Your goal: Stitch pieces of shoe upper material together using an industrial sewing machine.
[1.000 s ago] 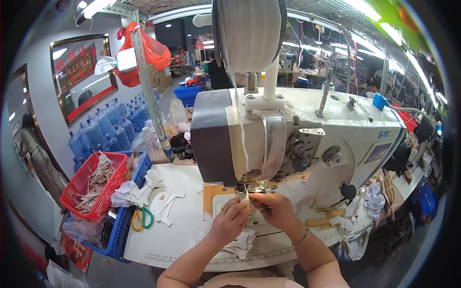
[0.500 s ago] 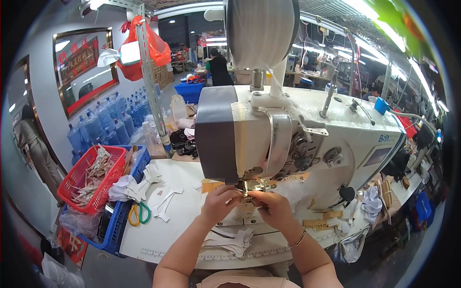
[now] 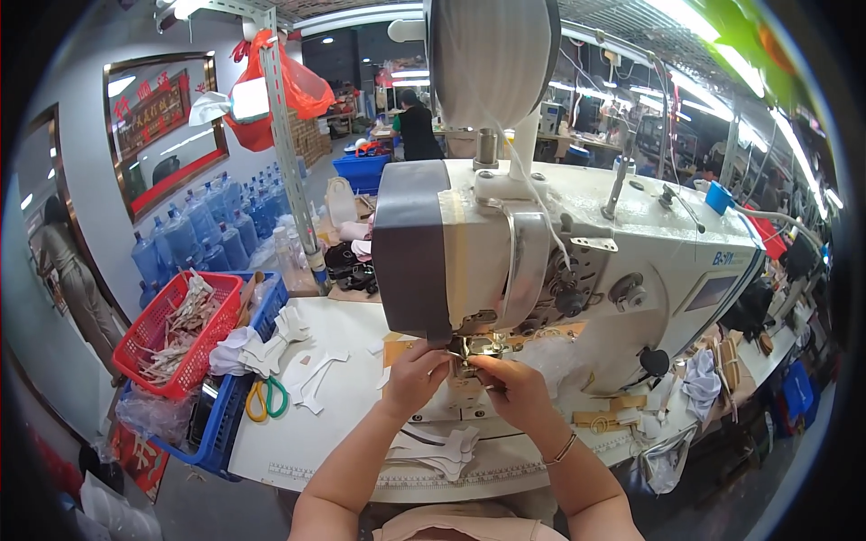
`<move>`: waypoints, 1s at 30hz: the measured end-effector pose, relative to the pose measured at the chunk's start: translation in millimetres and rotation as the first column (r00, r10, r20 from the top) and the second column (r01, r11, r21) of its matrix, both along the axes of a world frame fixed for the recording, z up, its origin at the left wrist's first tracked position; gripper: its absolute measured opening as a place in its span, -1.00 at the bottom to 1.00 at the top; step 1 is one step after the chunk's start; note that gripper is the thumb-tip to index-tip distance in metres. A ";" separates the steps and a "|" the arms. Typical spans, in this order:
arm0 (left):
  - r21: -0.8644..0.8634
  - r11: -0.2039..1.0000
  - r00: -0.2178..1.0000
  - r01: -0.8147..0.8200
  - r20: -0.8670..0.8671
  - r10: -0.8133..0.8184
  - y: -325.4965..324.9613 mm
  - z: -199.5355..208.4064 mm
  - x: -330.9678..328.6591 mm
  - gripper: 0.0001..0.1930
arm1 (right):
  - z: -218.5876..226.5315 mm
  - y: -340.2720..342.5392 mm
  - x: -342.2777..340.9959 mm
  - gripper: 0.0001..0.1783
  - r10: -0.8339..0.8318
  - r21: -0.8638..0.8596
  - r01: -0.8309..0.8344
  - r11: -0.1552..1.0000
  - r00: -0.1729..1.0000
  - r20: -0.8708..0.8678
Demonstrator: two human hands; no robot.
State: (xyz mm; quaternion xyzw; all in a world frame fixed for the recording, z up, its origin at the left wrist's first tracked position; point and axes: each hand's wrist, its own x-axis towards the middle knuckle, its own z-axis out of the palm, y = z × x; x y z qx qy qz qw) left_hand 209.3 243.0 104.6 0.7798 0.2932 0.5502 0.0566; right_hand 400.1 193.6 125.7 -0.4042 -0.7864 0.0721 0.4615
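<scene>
Both hands point(image 3: 465, 379) pinch at the sewing machine's presser foot point(image 3: 471, 347) between them.

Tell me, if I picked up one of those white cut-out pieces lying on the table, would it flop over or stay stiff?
Probably it would bend a little. The white cut-out pieces look thin and lie flat on the sewing table, so they are likely light and easy to slide. Those in the stack curl slightly at the edges, which suggests a soft, flexible sheet rather than a hard one.
</scene>
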 end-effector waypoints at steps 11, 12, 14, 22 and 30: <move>0.201 0.953 0.969 -0.228 -0.052 0.242 -31.5 6.5 15.5 -0.79 | -2.1 0.2 0.1 -0.46 0.009 -0.061 -0.011 0.998 0.999 -0.039; -0.072 0.990 0.975 -0.118 0.181 0.130 -29.5 3.6 15.3 -0.79 | -3.8 0.0 0.0 -0.45 0.020 -0.072 -0.023 0.997 0.998 -0.052; -0.512 0.830 0.799 0.223 0.584 0.146 -22.8 4.5 12.4 -0.72 | -7.6 1.5 0.2 -0.48 0.017 -0.061 -0.022 0.998 0.997 -0.073; -0.642 0.308 0.660 0.702 0.749 0.057 -25.3 5.0 7.3 -0.75 | -23.9 -10.6 -2.0 -0.87 -0.030 -0.372 -0.083 0.924 0.957 -0.289; -0.666 0.489 0.729 0.563 0.679 0.085 -26.0 2.5 18.3 -0.78 | -9.1 1.4 11.9 -0.74 0.139 -0.603 -0.476 0.640 0.844 -0.518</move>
